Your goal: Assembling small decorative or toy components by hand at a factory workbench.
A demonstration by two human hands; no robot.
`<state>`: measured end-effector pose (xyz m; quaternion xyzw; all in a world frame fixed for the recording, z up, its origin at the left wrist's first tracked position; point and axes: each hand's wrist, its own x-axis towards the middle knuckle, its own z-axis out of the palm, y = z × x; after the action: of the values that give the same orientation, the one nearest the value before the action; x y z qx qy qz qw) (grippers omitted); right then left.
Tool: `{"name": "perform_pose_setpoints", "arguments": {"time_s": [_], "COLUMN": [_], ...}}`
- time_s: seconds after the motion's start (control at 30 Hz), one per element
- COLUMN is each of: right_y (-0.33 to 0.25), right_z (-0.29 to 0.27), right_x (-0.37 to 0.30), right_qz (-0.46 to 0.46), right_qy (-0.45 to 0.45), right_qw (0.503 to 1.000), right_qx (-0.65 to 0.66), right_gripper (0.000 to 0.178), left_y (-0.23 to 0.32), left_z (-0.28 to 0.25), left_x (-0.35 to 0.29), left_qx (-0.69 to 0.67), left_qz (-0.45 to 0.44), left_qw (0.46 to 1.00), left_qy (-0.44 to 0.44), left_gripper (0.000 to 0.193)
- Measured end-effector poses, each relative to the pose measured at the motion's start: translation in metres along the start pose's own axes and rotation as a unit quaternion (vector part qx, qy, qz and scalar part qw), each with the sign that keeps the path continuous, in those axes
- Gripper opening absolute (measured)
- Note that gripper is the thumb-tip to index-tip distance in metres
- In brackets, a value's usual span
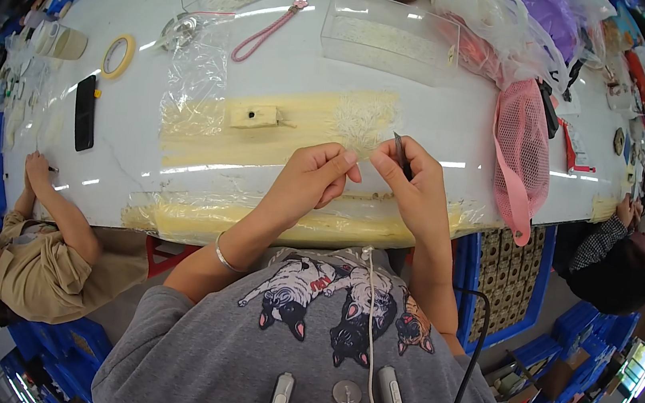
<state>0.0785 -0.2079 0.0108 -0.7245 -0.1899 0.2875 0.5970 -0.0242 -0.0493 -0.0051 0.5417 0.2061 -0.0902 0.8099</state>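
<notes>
My left hand [316, 175] is pinched shut, fingertips held close to those of my right hand; something very small may sit between them, too fine to make out. My right hand [415, 182] grips a thin dark tool, likely tweezers [401, 153], pointing up from the fingers. Both hands hover over the near edge of a white table [446, 116], above a yellowish taped patch [300, 122] that carries a small cream block [254, 116]. A silver bangle is on my left wrist.
A clear plastic box [391, 37], clear bags, a pink mesh bag [519, 157], a pink lanyard [264, 32], a tape roll [118, 56] and a black phone [85, 113] lie on the table. Other people work at the left [43, 248] and right [622, 254]. Blue crates stand below.
</notes>
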Motion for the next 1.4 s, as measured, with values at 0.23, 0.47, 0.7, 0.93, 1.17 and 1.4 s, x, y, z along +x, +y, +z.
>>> {"name": "perform_pose_setpoints", "arguments": {"time_s": [0.23,0.47,0.7,0.93,1.17,1.4], "right_y": [0.001,-0.006,-0.011,-0.013,-0.019,-0.026], "right_z": [0.001,0.014,0.017,0.01,0.009,0.006], "right_x": [0.0,-0.01,-0.017,-0.021,-0.026,-0.028], "right_qz": [0.017,-0.076,-0.23,-0.212,-0.03,-0.017], "right_qy": [-0.03,0.075,0.091,0.124,0.073,0.01], "right_qw": [0.999,0.994,0.959,0.962,0.981,0.988], "right_qx": [0.02,-0.004,-0.14,-0.115,0.18,0.156], "right_gripper": [0.018,0.011,0.015,0.016,0.009,0.011], "left_y": [0.003,0.006,0.011,0.025,0.031,0.033], "left_z": [0.004,0.008,0.013,0.023,0.028,0.02], "left_x": [-0.002,-0.004,-0.006,-0.017,-0.02,-0.018], "left_qx": [-0.019,-0.067,0.012,0.119,0.126,0.111], "left_qz": [0.055,0.08,0.132,0.177,0.203,0.183], "left_qw": [0.998,0.995,0.991,0.977,0.971,0.977], "left_qy": [-0.033,0.0,0.02,0.012,0.021,-0.004], "left_gripper": [0.023,0.019,0.018,0.02,0.021,0.021]}}
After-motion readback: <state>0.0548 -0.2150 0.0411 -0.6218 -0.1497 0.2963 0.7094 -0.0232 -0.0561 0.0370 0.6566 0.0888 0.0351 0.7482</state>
